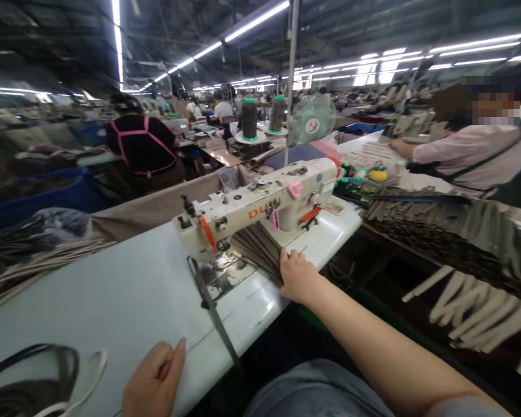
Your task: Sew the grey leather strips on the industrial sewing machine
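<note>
At the front edge of the white sewing table, my right hand (298, 275) is closed on the near ends of a stack of grey fabric strips (260, 248). The strips lie side by side beneath the arm of a white sewing machine (264, 194). My left hand (154, 376) is curled over the table at lower left, with nothing visible in it. Between my hands a single dark strip (219, 318) runs from near the needle area over the table's front edge. Its far end loops beside the presser foot.
Coiled strips (30, 388) lie at lower left. Bundles of dark strips (451, 231) and pale strips (481, 313) hang at right. Two thread cones (249, 119) and a fan (315, 119) stand behind the machine. A co-worker in a light shirt (473, 150) works at right, another person (141, 139) at left.
</note>
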Tool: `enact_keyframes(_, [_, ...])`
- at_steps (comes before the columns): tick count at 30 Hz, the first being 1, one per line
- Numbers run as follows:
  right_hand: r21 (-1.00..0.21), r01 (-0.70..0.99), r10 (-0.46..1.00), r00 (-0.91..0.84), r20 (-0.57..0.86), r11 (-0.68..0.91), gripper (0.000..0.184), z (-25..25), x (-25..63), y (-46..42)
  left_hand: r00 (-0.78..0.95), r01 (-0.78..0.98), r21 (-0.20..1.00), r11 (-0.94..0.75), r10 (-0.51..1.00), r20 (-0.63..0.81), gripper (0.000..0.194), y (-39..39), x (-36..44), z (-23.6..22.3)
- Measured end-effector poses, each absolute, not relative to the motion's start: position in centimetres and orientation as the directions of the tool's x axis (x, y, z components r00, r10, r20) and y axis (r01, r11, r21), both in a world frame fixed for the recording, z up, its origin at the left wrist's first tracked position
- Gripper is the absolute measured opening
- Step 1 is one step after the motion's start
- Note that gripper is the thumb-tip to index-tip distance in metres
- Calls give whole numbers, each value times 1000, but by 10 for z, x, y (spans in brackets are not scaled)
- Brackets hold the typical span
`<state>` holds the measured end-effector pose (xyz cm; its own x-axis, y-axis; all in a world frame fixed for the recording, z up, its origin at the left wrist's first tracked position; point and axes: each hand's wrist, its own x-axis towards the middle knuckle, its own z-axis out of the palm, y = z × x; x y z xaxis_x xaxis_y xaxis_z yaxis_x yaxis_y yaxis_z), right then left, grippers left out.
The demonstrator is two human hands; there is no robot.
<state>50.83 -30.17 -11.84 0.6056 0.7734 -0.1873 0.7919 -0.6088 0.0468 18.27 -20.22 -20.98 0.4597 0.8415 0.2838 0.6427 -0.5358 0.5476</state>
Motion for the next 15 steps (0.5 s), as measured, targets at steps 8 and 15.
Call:
enact_keyframes(8, [42, 805, 780, 586, -220, -592, 93, -115, 518, -289, 472, 592, 526, -611, 791, 388, 45, -205, 190, -210])
enact_keyframes(15, [52, 797, 779, 600, -182, -602, 80, -114, 510, -283, 499, 581, 494, -647, 763, 411, 45, -204, 190, -215])
